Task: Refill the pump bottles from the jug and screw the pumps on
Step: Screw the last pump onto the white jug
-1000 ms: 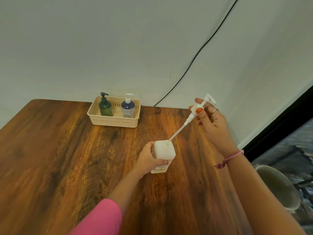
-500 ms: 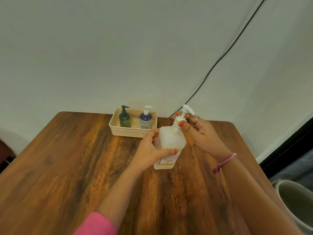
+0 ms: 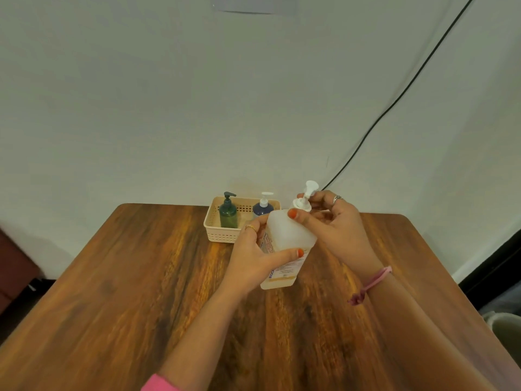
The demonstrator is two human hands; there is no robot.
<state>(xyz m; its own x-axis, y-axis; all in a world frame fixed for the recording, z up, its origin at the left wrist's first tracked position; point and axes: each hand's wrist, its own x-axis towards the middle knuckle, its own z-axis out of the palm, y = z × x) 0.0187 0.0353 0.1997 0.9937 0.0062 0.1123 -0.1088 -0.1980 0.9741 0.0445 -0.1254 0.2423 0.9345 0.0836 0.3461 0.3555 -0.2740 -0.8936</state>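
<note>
Head view looks down on a wooden table (image 3: pixel 127 292) set against a pale wall, with its far edge and both far corners in sight. The left half of the top lies bare wood, and so does the near stretch between the two forearms. At the middle of the far edge stands a cream basket (image 3: pixel 218 235) holding a green pump bottle (image 3: pixel 227 214) and a blue pump bottle (image 3: pixel 262 208), both upright. Just in front of the basket, the white bottle (image 3: pixel 287 238) stands on the table, tilted slightly; it is translucent, square-shouldered, with a printed label down its lower side. The left hand (image 3: pixel 253 258) wraps around its body, thumb across the front. The right hand (image 3: pixel 335 224) pinches the white pump (image 3: pixel 306 197) at the bottle's neck, fingers curled round the collar. A black cable (image 3: pixel 394 103) runs down the wall toward the far right corner. A pale bucket (image 3: pixel 504 325) sits off the right edge.
</note>
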